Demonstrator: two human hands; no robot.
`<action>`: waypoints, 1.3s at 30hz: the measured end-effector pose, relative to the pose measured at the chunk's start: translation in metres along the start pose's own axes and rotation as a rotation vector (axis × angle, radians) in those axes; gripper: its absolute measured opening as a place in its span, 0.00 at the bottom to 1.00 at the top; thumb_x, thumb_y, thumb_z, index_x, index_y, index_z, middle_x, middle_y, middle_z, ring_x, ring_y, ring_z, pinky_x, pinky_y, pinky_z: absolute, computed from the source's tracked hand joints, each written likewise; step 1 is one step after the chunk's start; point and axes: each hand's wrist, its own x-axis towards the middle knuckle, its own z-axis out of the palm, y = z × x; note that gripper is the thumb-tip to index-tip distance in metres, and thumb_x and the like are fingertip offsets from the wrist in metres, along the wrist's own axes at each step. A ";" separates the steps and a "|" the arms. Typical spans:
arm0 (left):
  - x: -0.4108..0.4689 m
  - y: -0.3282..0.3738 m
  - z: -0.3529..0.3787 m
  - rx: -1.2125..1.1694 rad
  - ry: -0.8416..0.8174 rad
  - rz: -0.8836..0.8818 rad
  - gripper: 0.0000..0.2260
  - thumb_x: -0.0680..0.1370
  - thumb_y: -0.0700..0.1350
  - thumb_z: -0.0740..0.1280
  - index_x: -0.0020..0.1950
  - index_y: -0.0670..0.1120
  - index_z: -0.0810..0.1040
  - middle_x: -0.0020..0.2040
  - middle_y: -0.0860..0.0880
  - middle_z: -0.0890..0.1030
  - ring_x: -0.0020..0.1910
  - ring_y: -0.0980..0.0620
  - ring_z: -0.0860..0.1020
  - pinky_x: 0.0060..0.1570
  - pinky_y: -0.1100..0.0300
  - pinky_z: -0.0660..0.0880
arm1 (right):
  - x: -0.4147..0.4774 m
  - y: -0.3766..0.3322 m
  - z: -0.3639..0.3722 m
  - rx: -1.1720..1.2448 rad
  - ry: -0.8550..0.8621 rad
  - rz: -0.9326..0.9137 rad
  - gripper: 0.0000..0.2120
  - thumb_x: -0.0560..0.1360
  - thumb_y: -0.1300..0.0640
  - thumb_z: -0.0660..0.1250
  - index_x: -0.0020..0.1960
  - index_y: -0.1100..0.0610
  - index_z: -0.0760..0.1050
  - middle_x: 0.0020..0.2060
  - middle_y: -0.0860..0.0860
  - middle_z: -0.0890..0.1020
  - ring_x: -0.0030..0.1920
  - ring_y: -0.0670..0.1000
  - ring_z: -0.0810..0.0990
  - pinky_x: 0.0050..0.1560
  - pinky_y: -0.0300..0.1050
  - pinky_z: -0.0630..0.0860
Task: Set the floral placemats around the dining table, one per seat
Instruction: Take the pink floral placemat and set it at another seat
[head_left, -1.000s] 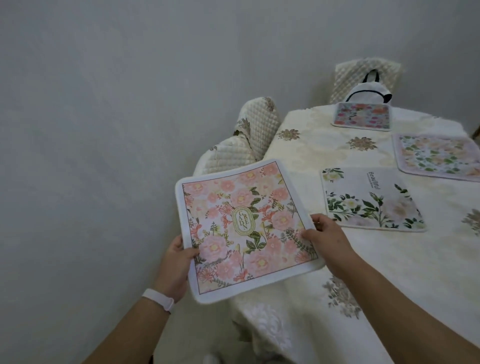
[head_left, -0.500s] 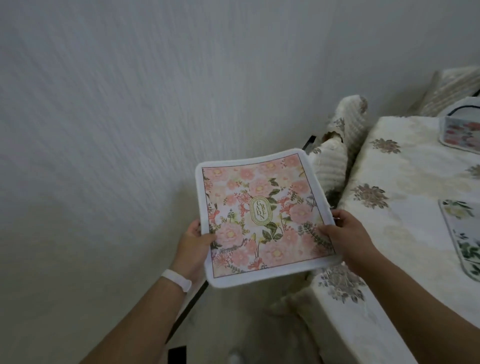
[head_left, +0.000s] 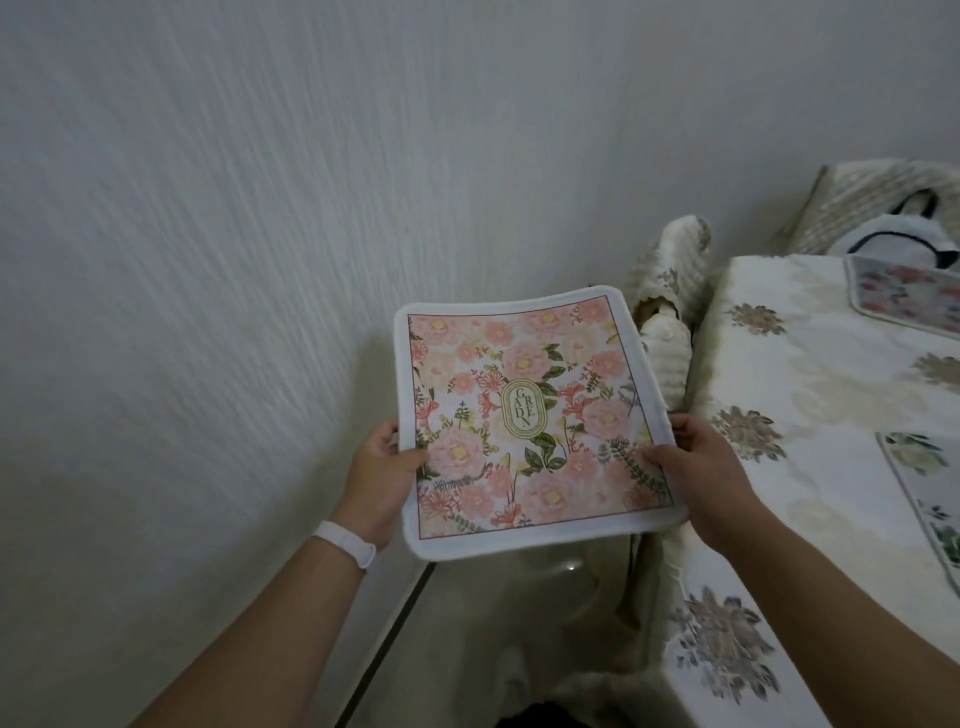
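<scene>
Placemat, the pink floral one (head_left: 530, 421), is up in the air and off the table, over the floor btwn wall and table side. Left hand (head_left: 382, 478) grips its left edge, thumb on top; right hand (head_left: 701, 478) grips the right edge the same way. It has a white border and an oval reading GARDEN at centre.

Surface: dining table (head_left: 831, 374) on the right, under a cream tablecloth (head_left: 810, 519) w/ grey-brown flower motifs that hangs over the side.

Room: white textured wall (head_left: 260, 208) fills left and top. Pale glossy floor (head_left: 467, 649) below, w/ a dark strip (head_left: 395, 629) along the wall base.

Counts:
- 3 mats: 1 in hand, 2 lying on the table. These are a pinkish mat (head_left: 909, 296) at the far end and a green-leaf mat (head_left: 924, 493) at the right, both cut off by the frame.
- 2 quilted chairs: near chair (head_left: 670, 332) just beside the table's left side, far chair (head_left: 872, 202) at the far end.
- 1 white bag (head_left: 893, 228) w/ black handles, in front of the far chair.
- 1 white wristband (head_left: 344, 543) on the left wrist.
</scene>
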 end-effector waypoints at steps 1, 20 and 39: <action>0.011 0.004 0.005 0.021 -0.024 0.008 0.15 0.75 0.29 0.65 0.58 0.44 0.77 0.53 0.41 0.83 0.50 0.41 0.83 0.49 0.38 0.79 | 0.012 0.001 0.000 0.007 0.011 0.006 0.12 0.74 0.67 0.67 0.56 0.57 0.76 0.46 0.54 0.84 0.45 0.57 0.84 0.43 0.50 0.80; 0.279 0.103 0.183 0.134 -0.272 -0.074 0.16 0.76 0.29 0.63 0.59 0.45 0.77 0.52 0.40 0.84 0.47 0.39 0.83 0.46 0.38 0.80 | 0.239 -0.047 -0.034 0.108 0.304 0.086 0.10 0.75 0.66 0.67 0.53 0.54 0.76 0.47 0.52 0.83 0.44 0.54 0.83 0.40 0.47 0.79; 0.448 0.120 0.494 0.297 -1.005 -0.289 0.16 0.78 0.30 0.61 0.61 0.44 0.76 0.49 0.39 0.84 0.47 0.37 0.83 0.44 0.38 0.80 | 0.331 -0.042 -0.127 0.206 1.039 0.341 0.10 0.75 0.65 0.65 0.53 0.55 0.76 0.45 0.56 0.82 0.38 0.56 0.78 0.41 0.53 0.77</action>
